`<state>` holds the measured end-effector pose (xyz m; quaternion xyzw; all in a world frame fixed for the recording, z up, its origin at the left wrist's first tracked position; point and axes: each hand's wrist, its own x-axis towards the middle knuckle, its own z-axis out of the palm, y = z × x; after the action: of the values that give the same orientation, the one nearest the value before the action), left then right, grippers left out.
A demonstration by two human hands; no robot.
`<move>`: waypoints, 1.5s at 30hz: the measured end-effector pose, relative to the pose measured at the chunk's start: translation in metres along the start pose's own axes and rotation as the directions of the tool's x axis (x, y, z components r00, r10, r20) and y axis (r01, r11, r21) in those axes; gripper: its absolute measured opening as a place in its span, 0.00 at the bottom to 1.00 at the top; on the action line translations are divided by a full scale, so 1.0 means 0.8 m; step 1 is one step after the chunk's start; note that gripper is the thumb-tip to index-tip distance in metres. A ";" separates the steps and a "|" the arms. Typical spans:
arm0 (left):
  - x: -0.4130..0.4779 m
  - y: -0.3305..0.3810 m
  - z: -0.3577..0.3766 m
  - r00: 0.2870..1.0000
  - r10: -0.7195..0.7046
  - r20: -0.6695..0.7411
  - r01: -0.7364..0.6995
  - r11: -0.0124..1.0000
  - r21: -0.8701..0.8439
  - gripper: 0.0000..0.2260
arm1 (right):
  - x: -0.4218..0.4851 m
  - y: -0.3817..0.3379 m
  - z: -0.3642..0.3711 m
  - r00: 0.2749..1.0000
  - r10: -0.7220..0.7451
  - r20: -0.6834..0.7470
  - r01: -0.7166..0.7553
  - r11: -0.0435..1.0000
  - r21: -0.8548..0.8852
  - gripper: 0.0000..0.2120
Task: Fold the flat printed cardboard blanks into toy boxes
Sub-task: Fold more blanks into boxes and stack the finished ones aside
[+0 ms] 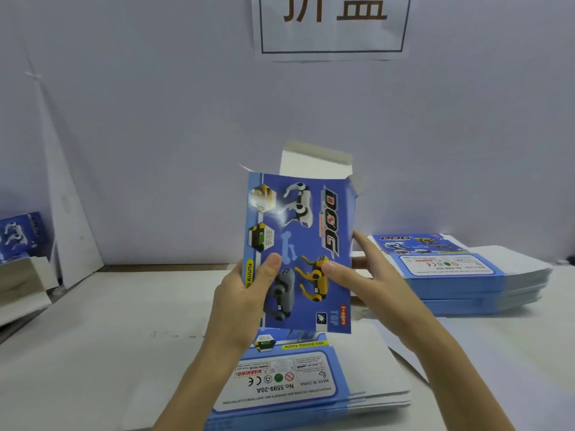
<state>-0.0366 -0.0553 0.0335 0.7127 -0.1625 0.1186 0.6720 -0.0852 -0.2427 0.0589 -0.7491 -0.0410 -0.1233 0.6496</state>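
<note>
Blue printed cardboard blank [311,231] with the robot dogs on it is what we've got in the air right now, upright over the middle of the white desk [93,337].

Starting at the far left, there's a blue dog-print box [20,234] at the frame edge that looks already folded, so we'd guess at least one is done. It's cut off, though, so we can't count. Next to it a tall white board [62,197] leans on the wall.

The left grip [245,293] has the blank by its lower left edge, thumb curled onto the printed face and fingers round the back. The blank looks like it's just starting to pop open: a side panel shows along its right edge, the white top flap stands straight up and a small side flap sticks out beside it. Nothing's tucked at the top. The bottom end we can't make out.

The right grip [364,275] pinches the right edge, thumb on the yellow dog and fingers reaching behind.

Under the hands sits a short pile of flat blue blanks [298,377], and off to the right a much thicker stack of flat blue blanks [460,275]. So we reckon we're early on, with loads left to fold.
</note>
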 end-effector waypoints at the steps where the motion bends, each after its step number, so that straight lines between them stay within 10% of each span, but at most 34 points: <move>1: 0.001 0.000 0.000 0.999 -0.023 0.037 0.023 1.000 0.003 0.26 | 0.000 -0.002 -0.001 1.000 -0.002 0.003 0.002 1.000 0.014 0.43; 9: -0.001 0.002 0.003 0.997 0.081 -0.021 -0.082 0.995 -0.049 0.16 | 0.000 0.001 0.001 0.999 -0.013 -0.031 0.013 1.000 0.015 0.48; 35: 0.001 0.006 -0.012 0.995 0.093 -0.039 -0.094 0.995 -0.026 0.30 | 0.002 0.004 0.011 0.999 -0.049 -0.023 0.049 0.999 0.009 0.46; 45: 0.020 -0.006 -0.051 0.872 -0.176 0.457 0.176 0.983 0.042 0.21 | 0.007 0.006 0.008 0.999 -0.025 -0.023 0.029 0.976 0.217 0.39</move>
<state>-0.0182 -0.0158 0.0376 0.7320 -0.2512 -0.1147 0.6229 -0.0779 -0.2379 0.0545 -0.6719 -0.0580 -0.1344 0.7261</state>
